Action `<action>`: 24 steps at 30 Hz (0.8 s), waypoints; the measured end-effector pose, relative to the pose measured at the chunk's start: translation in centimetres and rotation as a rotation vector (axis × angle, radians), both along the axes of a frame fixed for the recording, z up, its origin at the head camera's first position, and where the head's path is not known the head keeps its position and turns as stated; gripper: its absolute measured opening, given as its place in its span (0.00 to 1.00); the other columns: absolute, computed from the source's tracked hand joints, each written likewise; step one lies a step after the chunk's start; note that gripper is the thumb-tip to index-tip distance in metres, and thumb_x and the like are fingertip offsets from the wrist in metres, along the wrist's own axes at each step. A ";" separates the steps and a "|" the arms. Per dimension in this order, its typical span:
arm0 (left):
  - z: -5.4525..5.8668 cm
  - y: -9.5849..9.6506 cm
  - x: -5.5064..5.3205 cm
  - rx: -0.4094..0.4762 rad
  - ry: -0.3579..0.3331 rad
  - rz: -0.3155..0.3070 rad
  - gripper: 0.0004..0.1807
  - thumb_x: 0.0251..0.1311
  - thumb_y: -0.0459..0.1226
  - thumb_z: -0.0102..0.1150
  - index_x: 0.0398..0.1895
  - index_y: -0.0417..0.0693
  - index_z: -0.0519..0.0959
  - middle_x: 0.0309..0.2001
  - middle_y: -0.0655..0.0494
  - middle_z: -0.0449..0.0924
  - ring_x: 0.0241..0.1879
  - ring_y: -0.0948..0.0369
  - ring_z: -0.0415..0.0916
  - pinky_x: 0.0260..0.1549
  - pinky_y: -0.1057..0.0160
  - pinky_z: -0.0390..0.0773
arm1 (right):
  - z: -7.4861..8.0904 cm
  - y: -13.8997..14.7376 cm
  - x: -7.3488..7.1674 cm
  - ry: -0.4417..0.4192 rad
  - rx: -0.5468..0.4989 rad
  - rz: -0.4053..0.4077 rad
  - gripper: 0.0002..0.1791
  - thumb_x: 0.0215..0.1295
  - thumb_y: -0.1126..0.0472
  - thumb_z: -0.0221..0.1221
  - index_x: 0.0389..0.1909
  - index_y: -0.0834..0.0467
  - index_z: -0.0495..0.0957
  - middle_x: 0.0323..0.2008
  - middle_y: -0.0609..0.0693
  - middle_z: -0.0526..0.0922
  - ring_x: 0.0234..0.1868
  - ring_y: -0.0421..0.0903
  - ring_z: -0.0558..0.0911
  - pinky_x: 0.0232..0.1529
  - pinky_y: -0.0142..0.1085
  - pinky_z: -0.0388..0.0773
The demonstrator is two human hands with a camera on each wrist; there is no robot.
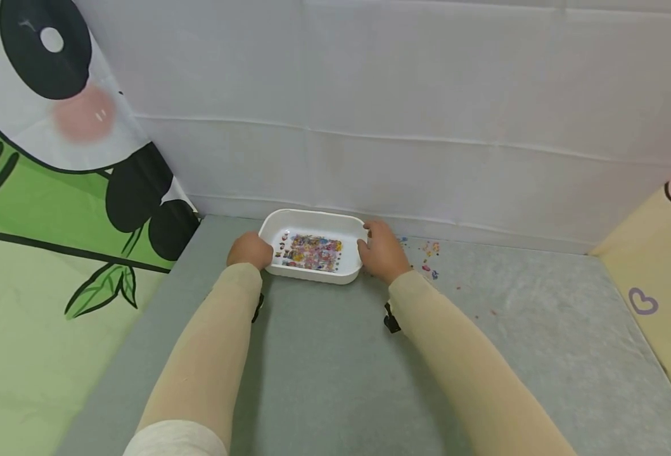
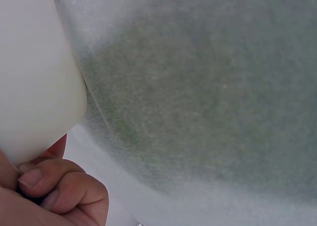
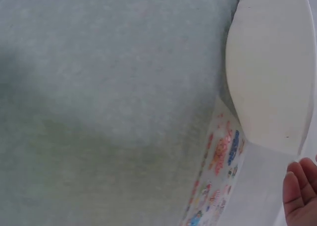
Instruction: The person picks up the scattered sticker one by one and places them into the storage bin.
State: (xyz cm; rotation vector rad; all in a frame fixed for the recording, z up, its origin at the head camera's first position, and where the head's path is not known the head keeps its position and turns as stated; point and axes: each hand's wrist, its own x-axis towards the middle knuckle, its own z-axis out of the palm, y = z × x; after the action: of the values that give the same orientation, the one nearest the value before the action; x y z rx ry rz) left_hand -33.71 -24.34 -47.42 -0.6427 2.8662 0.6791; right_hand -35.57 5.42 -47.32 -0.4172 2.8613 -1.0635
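A shallow white tray (image 1: 315,275) sits at the back of the grey surface. Its floor bears a dense patch of small multicoloured figures (image 1: 312,253), too small to make out. My left hand (image 1: 251,250) grips the tray's left end; the left wrist view shows its fingers curled beneath the tray's end (image 2: 39,77). At the right end my right hand (image 1: 385,252) holds the rim between thumb and index finger, while its other fingers curl loosely beside the tray. A strip printed with small coloured pictures (image 3: 220,151) lies beside the tray, partly hidden by that hand.
Small coloured figures (image 1: 429,259) show on the grey surface (image 1: 324,367) right of the right hand. A white cloth wall (image 1: 398,126) rises right behind the tray. Cartoon-printed panels stand at the left (image 1: 38,253) and right (image 1: 649,266).
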 end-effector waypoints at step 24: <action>-0.3 -0.2 -0.3 0.016 -0.012 0.009 0.19 0.67 0.35 0.48 0.52 0.30 0.80 0.47 0.38 0.83 0.40 0.48 0.77 0.40 0.50 0.80 | -2.4 8.7 -1.2 -0.074 0.115 -0.005 0.31 0.74 0.54 0.57 0.70 0.69 0.66 0.66 0.67 0.70 0.66 0.64 0.71 0.66 0.57 0.67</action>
State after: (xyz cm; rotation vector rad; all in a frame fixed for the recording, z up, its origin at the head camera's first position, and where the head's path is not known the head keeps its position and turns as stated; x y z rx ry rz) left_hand -34.03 -24.56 -47.73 -0.6555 2.8459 0.6969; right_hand -36.81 14.11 -49.76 -0.3549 2.8410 -0.8899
